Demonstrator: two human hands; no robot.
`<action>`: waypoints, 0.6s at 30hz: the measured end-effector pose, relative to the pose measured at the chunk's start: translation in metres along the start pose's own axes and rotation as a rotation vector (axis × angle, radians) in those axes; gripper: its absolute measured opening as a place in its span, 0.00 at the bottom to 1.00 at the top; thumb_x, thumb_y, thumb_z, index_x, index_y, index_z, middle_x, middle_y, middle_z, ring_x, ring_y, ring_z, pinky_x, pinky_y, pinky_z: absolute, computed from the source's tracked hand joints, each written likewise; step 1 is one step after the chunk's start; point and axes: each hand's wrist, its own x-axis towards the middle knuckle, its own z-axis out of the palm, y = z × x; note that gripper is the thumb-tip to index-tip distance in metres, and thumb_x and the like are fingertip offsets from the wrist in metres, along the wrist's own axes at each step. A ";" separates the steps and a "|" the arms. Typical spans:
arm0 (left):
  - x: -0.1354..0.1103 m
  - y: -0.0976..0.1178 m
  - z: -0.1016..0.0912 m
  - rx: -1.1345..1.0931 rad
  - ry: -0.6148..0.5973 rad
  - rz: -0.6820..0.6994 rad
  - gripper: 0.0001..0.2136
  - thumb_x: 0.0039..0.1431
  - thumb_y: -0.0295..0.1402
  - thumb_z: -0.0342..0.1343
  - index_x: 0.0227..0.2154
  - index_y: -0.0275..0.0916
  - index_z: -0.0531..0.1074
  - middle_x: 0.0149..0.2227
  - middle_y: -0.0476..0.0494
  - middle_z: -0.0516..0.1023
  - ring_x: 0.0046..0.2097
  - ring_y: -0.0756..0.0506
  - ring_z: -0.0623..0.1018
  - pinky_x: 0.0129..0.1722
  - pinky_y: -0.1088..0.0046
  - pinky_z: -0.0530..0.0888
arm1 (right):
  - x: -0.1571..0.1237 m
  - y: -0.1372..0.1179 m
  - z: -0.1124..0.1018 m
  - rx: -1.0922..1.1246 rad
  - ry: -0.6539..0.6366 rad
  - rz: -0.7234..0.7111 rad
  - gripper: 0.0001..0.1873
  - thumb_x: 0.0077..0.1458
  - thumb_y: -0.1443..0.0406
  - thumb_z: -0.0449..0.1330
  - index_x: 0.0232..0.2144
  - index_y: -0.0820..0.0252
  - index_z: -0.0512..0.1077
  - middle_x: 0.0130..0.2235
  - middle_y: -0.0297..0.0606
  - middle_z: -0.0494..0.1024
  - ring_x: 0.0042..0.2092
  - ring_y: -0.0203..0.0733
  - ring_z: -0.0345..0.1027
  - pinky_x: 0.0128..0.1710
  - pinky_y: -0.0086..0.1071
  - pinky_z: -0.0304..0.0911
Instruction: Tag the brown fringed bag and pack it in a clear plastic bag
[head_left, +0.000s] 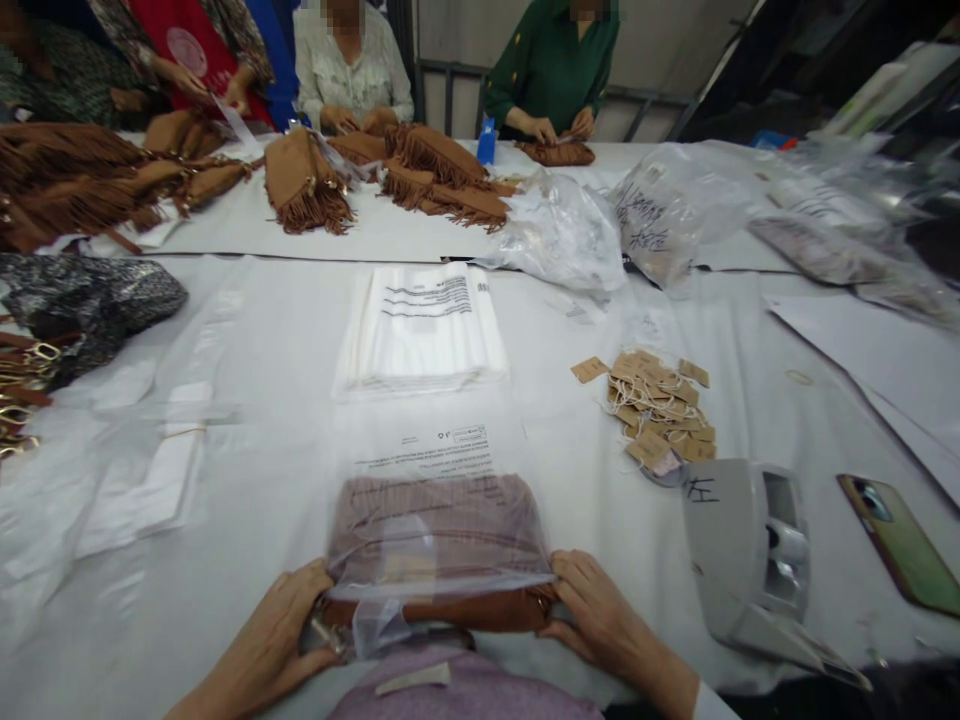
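**At the Near Table Edge: One Bagged Purse, Two Hands**

From the head camera, close to the body: clamped at its left end by the left hand (274,630) and at its right end by the right hand (600,620), both closed with fingers curled over the rim, one brown fringed suede bag (487,608). Lying flat on the white-covered table (570,480), mostly inside one clear printed plastic sleeve (439,520).

Probably light, soft and floppy, and slippery wherever film covers it. Best held by the firmer stitched top edge near the metal hardware, not by the fringe.

Beyond: one stack of flat white printed polybags (420,330) and one loose pile of tan card tags with white strings (664,405), too many to count. Rightward: one grey plastic dispenser (750,550) and one green-cased phone (900,545). Across the table: several more brown fringed bags (442,175) and at least three other people (551,65).
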 end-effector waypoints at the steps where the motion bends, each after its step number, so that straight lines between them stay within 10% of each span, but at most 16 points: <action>1: 0.004 0.003 -0.003 -0.033 0.006 -0.027 0.27 0.52 0.46 0.62 0.52 0.44 0.62 0.54 0.36 0.70 0.55 0.36 0.71 0.54 0.56 0.71 | 0.003 -0.001 0.003 0.005 0.047 0.009 0.12 0.58 0.56 0.57 0.34 0.61 0.68 0.36 0.44 0.72 0.42 0.46 0.66 0.42 0.42 0.67; 6: 0.027 0.010 -0.020 -0.192 -0.021 -0.141 0.17 0.57 0.41 0.58 0.46 0.42 0.62 0.46 0.40 0.71 0.46 0.42 0.74 0.46 0.64 0.74 | 0.023 0.000 0.006 0.024 0.217 0.093 0.01 0.59 0.69 0.56 0.33 0.61 0.68 0.29 0.37 0.69 0.33 0.40 0.64 0.32 0.34 0.66; 13: 0.040 0.008 -0.029 -0.217 -0.064 -0.132 0.17 0.55 0.43 0.59 0.43 0.43 0.63 0.40 0.47 0.70 0.40 0.45 0.74 0.39 0.69 0.74 | 0.025 0.013 -0.018 0.007 -0.009 -0.052 0.13 0.61 0.73 0.49 0.46 0.63 0.68 0.39 0.44 0.72 0.44 0.43 0.66 0.45 0.41 0.69; 18: 0.039 0.013 -0.047 -0.132 -0.074 -0.068 0.23 0.52 0.47 0.60 0.47 0.44 0.64 0.46 0.42 0.69 0.46 0.41 0.74 0.43 0.65 0.74 | 0.020 0.006 -0.018 -0.133 0.217 0.139 0.14 0.58 0.73 0.52 0.44 0.59 0.71 0.44 0.47 0.72 0.48 0.47 0.67 0.46 0.44 0.69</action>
